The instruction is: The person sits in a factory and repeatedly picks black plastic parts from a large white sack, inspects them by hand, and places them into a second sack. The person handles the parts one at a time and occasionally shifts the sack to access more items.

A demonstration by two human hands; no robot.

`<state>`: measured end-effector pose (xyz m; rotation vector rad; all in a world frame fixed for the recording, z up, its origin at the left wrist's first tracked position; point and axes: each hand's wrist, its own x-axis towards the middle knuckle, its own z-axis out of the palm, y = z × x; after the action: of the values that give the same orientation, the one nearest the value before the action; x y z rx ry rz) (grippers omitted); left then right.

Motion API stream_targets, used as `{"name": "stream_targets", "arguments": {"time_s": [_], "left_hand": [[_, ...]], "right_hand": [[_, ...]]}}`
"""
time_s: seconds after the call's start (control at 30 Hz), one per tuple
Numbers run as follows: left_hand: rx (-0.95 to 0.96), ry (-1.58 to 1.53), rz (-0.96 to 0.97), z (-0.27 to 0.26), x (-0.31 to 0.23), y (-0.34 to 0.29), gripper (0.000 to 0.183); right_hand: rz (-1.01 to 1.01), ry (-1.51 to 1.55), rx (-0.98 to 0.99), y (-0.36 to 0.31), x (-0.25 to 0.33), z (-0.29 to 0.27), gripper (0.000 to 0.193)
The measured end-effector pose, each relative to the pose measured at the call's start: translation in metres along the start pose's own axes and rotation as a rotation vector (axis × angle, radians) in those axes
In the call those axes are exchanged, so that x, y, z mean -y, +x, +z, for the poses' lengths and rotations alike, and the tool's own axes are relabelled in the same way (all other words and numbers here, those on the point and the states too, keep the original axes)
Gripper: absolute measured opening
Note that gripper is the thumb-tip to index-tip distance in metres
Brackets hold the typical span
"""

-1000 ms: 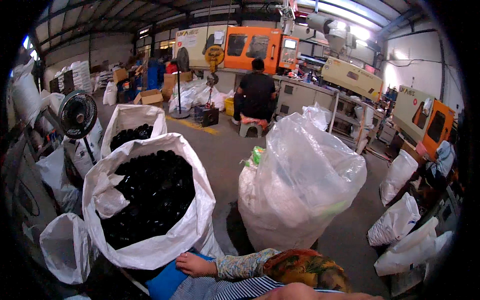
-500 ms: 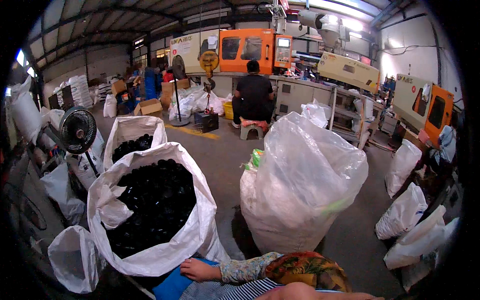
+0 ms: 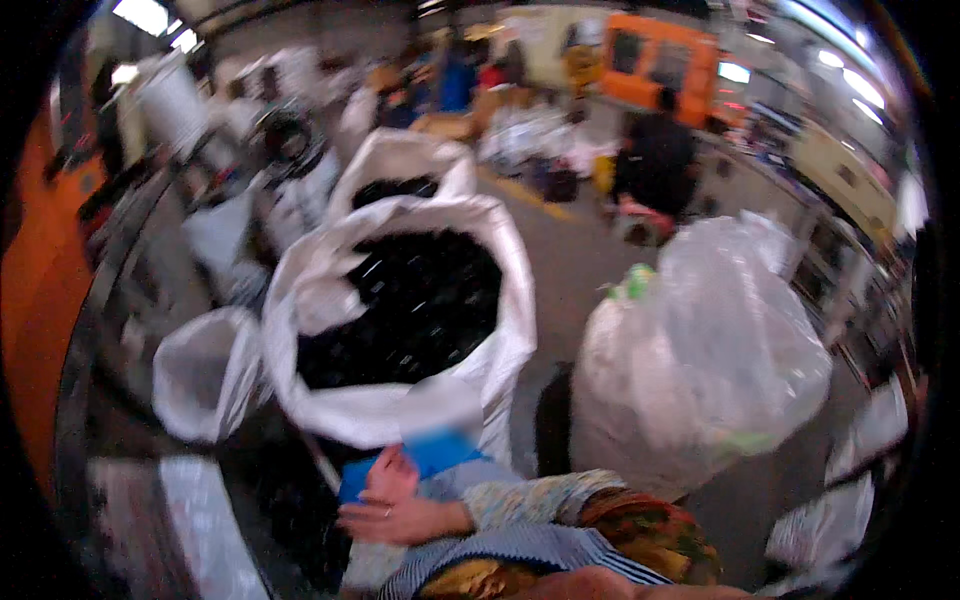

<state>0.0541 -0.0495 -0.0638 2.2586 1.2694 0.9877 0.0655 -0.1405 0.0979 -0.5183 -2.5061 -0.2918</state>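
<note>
My right hand [image 3: 400, 519], with a ring on one finger, reaches leftward from a floral sleeve [image 3: 535, 502]. It lies across my left wrist with its fingers stretched out and holds nothing. Just above it shows my left hand [image 3: 395, 474], resting at the blue cloth [image 3: 435, 452] over my lap; its fingers are smeared by motion. Close in front of both hands stands a large white woven sack [image 3: 515, 290], filled with small black glossy pieces [image 3: 420, 310]. A blurred pale patch covers part of its near rim.
Right of the sack stands a bulky bag with a clear plastic liner [image 3: 740, 330]. An opened white sack [image 3: 205, 375] is at the left, another sack of black pieces [image 3: 400, 187] behind. A seated person [image 3: 655, 155] faces an orange machine [image 3: 660, 65] farther back.
The view has swung left and tilted, shifting the scene rightward and blurring it. My left hand has come into view under the right, which earlier rested alone on the blue cloth.
</note>
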Motion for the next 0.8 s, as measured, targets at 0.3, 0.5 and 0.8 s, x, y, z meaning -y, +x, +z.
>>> {"name": "stream_targets", "arguments": {"time_s": [0.3, 0.5, 0.8], "left_hand": [[0.027, -1.819, -0.472, -0.009, -0.014, -0.002, 0.025], [-0.044, -1.506, -0.61, -0.056, -0.053, 0.031, 0.018], [-0.528, -1.901, -0.42, -0.247, -0.077, 0.172, 0.008]], "right_hand": [[-0.004, -0.055, 0.007, 0.013, 0.013, -0.038, 0.027], [0.014, -0.069, 0.069, 0.014, 0.006, -0.055, 0.032], [0.571, 0.581, -0.38, 0.018, 0.032, -0.074, 0.036]]}}
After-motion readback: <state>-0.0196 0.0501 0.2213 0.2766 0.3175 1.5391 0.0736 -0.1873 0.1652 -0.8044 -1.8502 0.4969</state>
